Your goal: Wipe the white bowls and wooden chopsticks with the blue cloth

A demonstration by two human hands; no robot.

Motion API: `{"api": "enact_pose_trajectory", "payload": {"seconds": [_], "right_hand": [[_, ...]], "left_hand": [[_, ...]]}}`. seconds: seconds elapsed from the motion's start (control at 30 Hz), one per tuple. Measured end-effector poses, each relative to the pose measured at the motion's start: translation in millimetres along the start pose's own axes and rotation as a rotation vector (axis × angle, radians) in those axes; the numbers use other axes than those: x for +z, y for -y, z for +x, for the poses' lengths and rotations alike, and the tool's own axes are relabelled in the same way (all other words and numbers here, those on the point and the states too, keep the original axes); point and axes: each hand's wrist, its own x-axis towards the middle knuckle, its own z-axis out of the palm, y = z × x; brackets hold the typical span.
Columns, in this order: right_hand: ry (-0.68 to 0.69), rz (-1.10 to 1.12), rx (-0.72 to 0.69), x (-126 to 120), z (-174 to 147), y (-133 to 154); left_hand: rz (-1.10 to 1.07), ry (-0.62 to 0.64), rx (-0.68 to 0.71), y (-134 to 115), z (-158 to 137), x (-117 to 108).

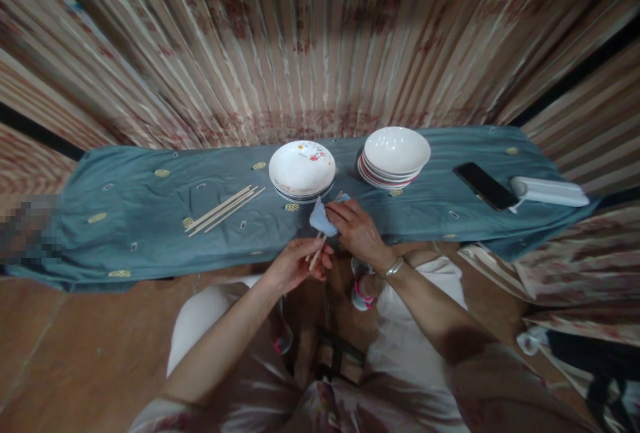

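Left hand: left hand (pixel 295 265) is nearest, fingers pinched shut on the lower ends of the chopsticks (pixel 317 254), which slant up and away toward the other hand.
Right hand: right hand (pixel 356 230) sits just beyond, curled closed around a cloth (pixel 321 218) and pressing it about the upper part of the sticks; a metal bangle (pixel 393 267) rings the wrist.
Where the sticks are: held in the air between the two hands, over the near edge of the table (pixel 150 233), just in front of the nearer plates.
Step in hand: by the look of it, a wiping stroke along the held pair, the cloth wrapped near the tips.
Next move calls for: judging from the grip, a firm pinch at the base while the cloth slides the length of the sticks, without letting the pair splay apart.
Cloth: pale blue, soft, crumpled to a small peak.
Sticks: thin, straight, light wood, matt.
Loose sticks (pixel 225 209): several more of the same kind lying in a slanted bunch on the table to the left, well apart from the hands.
Table cover: grey-blue fabric, creased, dotted with small gold oval motifs.
Left plates (pixel 302 168): shallow round white stack, glossy, top one with a small flower print, just beyond the cloth.
Right plates (pixel 395 153): second white stack, pink-rimmed at the edges, beside the first.
Phone (pixel 486 185): flat black slab, further right.
Far: striped, pleated curtain (pixel 320 40) behind the table.
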Motion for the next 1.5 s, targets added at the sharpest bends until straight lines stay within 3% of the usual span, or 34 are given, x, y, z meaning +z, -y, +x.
{"api": "enact_pose_trajectory", "payload": {"seconds": [0.3,0.63,0.83,1.03,1.17,1.37,1.5], "right_hand": [[0.047,-0.022,0.040,1,1,-14],[0.008,-0.066,0.173,-1,-1,-47],[-0.035,-0.015,0.395,1,-7,-66],[0.181,0.100,0.660,4,-9,-69],[0.315,0.258,0.631,2,-4,-54],[0.333,0.407,0.530,3,4,-16],[0.355,0.531,0.422,4,11,4]], "left_hand": [[-0.052,-0.034,-0.075,7,4,7],[-0.013,0.060,-0.119,16,4,11],[0.026,0.085,-0.137,17,-4,12],[0.080,0.037,-0.096,15,-11,6],[0.092,-0.084,0.028,13,-6,5],[0.204,-0.283,0.362,13,8,6],[0.171,-0.254,0.341,14,14,5]]}}
